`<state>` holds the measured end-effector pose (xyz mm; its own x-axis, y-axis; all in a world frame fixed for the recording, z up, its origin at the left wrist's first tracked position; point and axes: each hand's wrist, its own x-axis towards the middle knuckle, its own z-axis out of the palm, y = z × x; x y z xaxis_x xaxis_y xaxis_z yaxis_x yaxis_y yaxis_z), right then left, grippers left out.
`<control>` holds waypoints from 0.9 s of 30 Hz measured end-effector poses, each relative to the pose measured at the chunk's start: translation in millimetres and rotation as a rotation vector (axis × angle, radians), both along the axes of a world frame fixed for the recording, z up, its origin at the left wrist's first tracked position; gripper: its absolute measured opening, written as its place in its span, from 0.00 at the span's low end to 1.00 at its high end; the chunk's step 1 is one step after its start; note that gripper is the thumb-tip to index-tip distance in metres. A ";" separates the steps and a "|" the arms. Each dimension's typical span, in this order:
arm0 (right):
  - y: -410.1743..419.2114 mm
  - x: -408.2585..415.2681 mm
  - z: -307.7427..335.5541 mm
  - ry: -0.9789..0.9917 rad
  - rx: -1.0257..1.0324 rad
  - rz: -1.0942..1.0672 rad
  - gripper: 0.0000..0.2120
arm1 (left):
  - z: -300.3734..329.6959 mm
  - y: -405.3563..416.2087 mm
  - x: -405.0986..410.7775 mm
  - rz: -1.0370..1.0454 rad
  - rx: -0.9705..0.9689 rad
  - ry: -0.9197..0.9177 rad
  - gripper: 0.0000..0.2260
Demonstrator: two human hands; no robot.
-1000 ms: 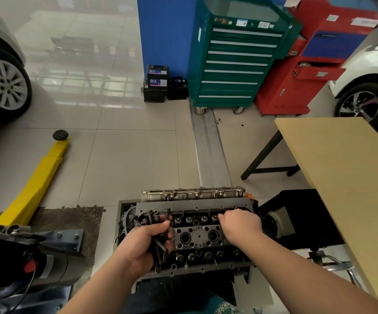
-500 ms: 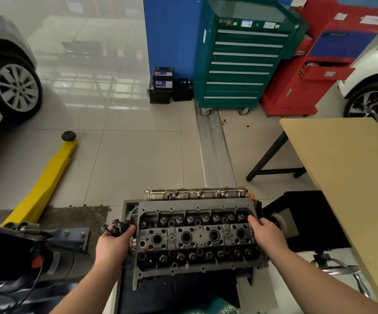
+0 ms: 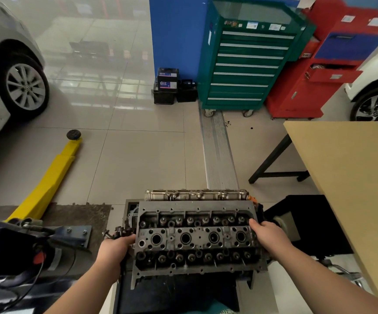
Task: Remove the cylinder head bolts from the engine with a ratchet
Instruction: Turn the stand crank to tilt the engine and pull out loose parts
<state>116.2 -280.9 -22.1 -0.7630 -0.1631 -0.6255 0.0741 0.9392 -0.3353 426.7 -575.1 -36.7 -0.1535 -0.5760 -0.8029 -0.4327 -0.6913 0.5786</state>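
cylinder head (image 3: 197, 240) between hands | table (image 3: 351, 177) right | tool cabinet (image 3: 246, 64) behind | bolts (image 3: 117, 232) possibly left

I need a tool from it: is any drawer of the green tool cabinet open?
All shut: every drawer front of the green tool cabinet sits flush.

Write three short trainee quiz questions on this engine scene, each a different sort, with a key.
1. True or false: a ratchet is on the cylinder head.
2. Which hand holds a bundle of bolts? A) left hand B) right hand
3. Fill in: the tool cabinet with drawers is ____ in colour.

Key: 1 false, no ratchet shows; 2 A; 3 green.
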 end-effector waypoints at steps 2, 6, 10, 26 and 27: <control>-2.3 3.6 5.0 0.210 0.150 0.139 0.24 | -3.7 5.2 9.4 -0.048 0.059 -0.029 0.08; -24.5 19.5 14.6 0.757 -0.069 0.555 0.15 | -5.0 10.6 25.5 -0.148 0.138 -0.113 0.05; -47.5 32.7 10.4 0.608 -0.152 0.875 0.13 | -4.5 15.7 34.9 -0.239 0.054 -0.236 0.09; -60.4 43.6 7.7 0.511 -0.092 0.645 0.06 | -5.4 36.5 41.5 -0.045 0.152 -0.163 0.08; -61.1 44.3 8.4 0.516 -0.082 0.638 0.06 | -5.5 38.1 43.0 -0.026 0.159 -0.151 0.08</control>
